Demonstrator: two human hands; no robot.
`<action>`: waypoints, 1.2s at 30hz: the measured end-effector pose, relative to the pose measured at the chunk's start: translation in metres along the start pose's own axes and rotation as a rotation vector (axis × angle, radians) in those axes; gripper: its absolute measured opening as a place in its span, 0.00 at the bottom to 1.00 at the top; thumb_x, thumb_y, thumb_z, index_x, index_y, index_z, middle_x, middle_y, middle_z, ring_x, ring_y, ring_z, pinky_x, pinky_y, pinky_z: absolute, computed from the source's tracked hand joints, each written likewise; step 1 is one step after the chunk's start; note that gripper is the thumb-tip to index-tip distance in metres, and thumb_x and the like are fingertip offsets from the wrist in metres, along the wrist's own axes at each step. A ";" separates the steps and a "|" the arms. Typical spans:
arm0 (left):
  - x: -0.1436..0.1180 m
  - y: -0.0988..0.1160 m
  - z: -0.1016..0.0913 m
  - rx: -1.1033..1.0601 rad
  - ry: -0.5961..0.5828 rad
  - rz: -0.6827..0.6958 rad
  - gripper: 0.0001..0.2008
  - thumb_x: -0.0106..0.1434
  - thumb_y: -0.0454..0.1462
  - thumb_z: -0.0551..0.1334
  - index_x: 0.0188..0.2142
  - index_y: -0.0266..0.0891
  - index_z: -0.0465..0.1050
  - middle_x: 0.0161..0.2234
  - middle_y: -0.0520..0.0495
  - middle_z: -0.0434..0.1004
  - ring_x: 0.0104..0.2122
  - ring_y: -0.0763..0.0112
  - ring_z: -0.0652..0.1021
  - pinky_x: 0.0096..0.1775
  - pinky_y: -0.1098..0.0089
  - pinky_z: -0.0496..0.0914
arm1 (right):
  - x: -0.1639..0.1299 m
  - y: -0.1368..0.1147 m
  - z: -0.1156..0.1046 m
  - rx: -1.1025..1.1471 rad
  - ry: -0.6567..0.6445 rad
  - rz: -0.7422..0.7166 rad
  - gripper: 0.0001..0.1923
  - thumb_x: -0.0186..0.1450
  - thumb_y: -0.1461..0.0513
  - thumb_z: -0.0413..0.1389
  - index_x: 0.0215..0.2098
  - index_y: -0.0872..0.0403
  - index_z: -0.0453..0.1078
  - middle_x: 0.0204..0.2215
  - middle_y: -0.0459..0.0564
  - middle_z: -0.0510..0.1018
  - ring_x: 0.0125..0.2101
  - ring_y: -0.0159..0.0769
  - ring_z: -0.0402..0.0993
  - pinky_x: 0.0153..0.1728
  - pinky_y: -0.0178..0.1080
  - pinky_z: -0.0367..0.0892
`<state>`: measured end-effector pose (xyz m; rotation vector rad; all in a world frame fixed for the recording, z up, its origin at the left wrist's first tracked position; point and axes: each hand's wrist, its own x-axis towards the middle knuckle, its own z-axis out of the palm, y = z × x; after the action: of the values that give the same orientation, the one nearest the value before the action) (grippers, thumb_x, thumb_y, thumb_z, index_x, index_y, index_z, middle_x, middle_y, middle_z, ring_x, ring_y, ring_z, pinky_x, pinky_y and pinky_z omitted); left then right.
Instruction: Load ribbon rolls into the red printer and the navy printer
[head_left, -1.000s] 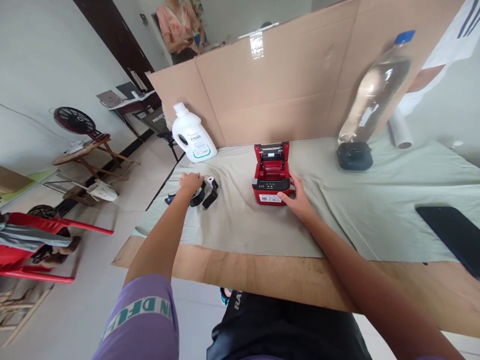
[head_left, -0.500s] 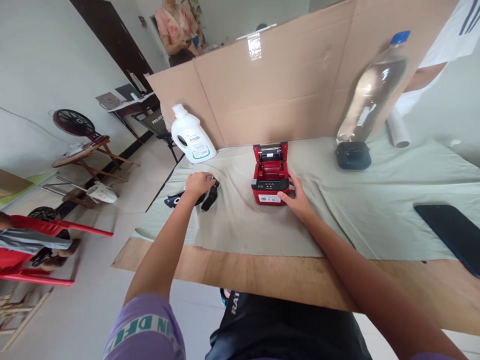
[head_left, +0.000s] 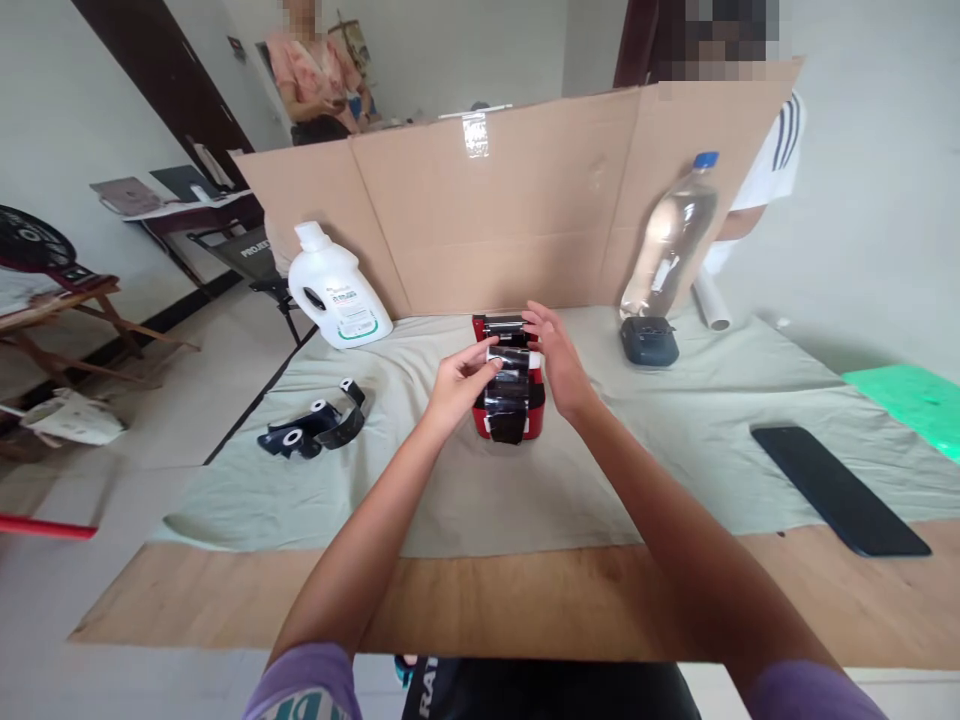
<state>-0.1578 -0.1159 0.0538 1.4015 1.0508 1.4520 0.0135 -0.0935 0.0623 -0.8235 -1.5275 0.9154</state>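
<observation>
Wooden table (head_left: 525,600); pale cloth (head_left: 675,460) over it; black phone (head_left: 836,488) on cloth.

Person, head view: two bare forearms ending in left hand (head_left: 457,385) and right hand (head_left: 559,365), no rings or watch visible. Short purple sleeves; the left one carries pale lettering. Black garment with white letters "RA" at the lap.

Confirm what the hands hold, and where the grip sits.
Both hands, left hand and right hand, hold a black ribbon roll by its ends, over the red printer.
</observation>
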 end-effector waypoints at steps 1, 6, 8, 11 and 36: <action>0.004 -0.003 0.009 -0.006 -0.005 0.004 0.29 0.54 0.48 0.72 0.53 0.36 0.79 0.27 0.52 0.77 0.29 0.72 0.74 0.35 0.69 0.70 | 0.010 -0.002 0.003 0.023 -0.012 0.026 0.31 0.71 0.40 0.40 0.65 0.42 0.60 0.64 0.49 0.66 0.62 0.41 0.63 0.62 0.48 0.61; 0.016 -0.013 0.017 0.001 0.033 0.021 0.28 0.56 0.48 0.71 0.52 0.36 0.78 0.23 0.56 0.69 0.26 0.74 0.70 0.32 0.71 0.66 | 0.033 0.001 0.011 0.051 -0.053 0.075 0.26 0.71 0.45 0.43 0.60 0.44 0.64 0.61 0.48 0.69 0.60 0.40 0.65 0.60 0.46 0.63; 0.017 -0.016 0.011 0.015 0.021 0.018 0.28 0.57 0.48 0.70 0.53 0.35 0.78 0.25 0.55 0.70 0.27 0.73 0.71 0.33 0.70 0.67 | 0.032 0.000 0.007 -0.008 -0.116 0.078 0.19 0.69 0.51 0.47 0.53 0.47 0.70 0.54 0.49 0.75 0.55 0.41 0.69 0.56 0.45 0.65; 0.018 -0.023 0.005 0.049 0.009 0.010 0.29 0.59 0.49 0.69 0.55 0.36 0.76 0.27 0.53 0.73 0.29 0.70 0.73 0.36 0.68 0.69 | 0.029 -0.007 -0.004 -0.267 -0.272 0.068 0.13 0.63 0.59 0.54 0.45 0.51 0.74 0.46 0.49 0.80 0.47 0.43 0.73 0.49 0.44 0.68; -0.053 -0.068 -0.015 0.917 -0.026 0.707 0.18 0.66 0.33 0.58 0.54 0.46 0.75 0.53 0.44 0.80 0.55 0.58 0.75 0.56 0.56 0.57 | 0.040 0.044 0.008 -0.847 -0.288 0.157 0.12 0.61 0.63 0.61 0.43 0.47 0.80 0.46 0.49 0.83 0.53 0.53 0.70 0.56 0.57 0.59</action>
<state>-0.1706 -0.1465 -0.0275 2.6385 1.3579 1.4451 0.0012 -0.0387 0.0412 -1.4686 -2.1672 0.4783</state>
